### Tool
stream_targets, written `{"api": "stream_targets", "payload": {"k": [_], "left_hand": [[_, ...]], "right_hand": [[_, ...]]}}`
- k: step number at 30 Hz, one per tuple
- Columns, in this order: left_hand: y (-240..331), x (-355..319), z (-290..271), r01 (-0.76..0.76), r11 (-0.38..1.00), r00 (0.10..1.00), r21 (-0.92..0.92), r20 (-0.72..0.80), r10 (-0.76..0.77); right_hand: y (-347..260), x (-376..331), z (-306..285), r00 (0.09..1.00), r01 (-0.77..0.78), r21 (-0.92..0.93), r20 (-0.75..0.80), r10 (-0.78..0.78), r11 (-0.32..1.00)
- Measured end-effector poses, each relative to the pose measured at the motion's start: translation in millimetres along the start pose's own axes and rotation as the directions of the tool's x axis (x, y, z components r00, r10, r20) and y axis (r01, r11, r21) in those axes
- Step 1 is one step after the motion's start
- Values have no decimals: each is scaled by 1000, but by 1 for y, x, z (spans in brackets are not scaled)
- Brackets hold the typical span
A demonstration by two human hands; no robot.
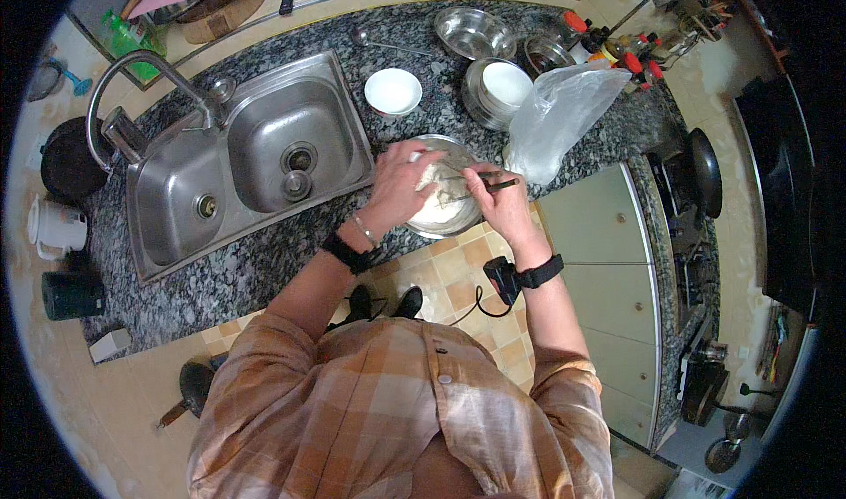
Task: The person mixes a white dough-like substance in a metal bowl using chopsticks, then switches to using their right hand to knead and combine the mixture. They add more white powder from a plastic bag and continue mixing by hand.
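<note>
A round metal bowl (434, 233) with white flour or dough (438, 206) in it stands at the counter's front edge. My left hand (399, 186) reaches over the bowl's left side, fingers spread apart above the flour; whether they press on the rim is unclear. On the right side, my right hand (506, 206) is closed around dark chopsticks (502, 185), which slant into the bowl toward my left fingertips. Just right of the bowl lies a clear plastic bag (564, 115) with something pale in its bottom.
A double steel sink (339, 115) with a curved tap (159, 58) takes up the left. Behind the bowl are a white bowl (393, 92), stacked bowls (493, 93), a steel basin (476, 33) and a ladle (388, 44). Several bottles (630, 63) crowd the back right corner.
</note>
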State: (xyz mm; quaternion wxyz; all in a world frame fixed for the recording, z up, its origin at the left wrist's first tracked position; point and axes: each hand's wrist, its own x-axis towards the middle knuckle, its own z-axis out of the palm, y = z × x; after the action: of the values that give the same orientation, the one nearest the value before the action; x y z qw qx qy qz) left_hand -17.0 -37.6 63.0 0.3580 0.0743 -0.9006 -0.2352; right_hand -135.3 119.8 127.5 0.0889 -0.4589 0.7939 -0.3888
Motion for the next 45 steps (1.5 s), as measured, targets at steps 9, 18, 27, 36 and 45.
{"api": "stream_targets", "payload": {"k": [9, 18, 27, 36, 45], "left_hand": [[-6, 25, 22, 203, 882, 909, -425, 417, -8], [-18, 28, 25, 240, 807, 942, -539, 331, -59], [-7, 26, 18, 300, 862, 942, -409, 269, -201], [-3, 12, 12, 504, 618, 856, -603, 255, -450], [-15, 19, 4, 461, 438, 773, -772, 108, -625]], "right_hand": [[5, 5, 11, 997, -47, 156, 64, 38, 987], [29, -1, 29, 987, -8, 351, -149, 65, 936], [53, -5, 69, 999, 2, -2, -45, -2, 1000], [77, -12, 73, 995, 103, -244, 41, -96, 964], [62, -20, 67, 1000, 15, -399, 17, -9, 917]]}}
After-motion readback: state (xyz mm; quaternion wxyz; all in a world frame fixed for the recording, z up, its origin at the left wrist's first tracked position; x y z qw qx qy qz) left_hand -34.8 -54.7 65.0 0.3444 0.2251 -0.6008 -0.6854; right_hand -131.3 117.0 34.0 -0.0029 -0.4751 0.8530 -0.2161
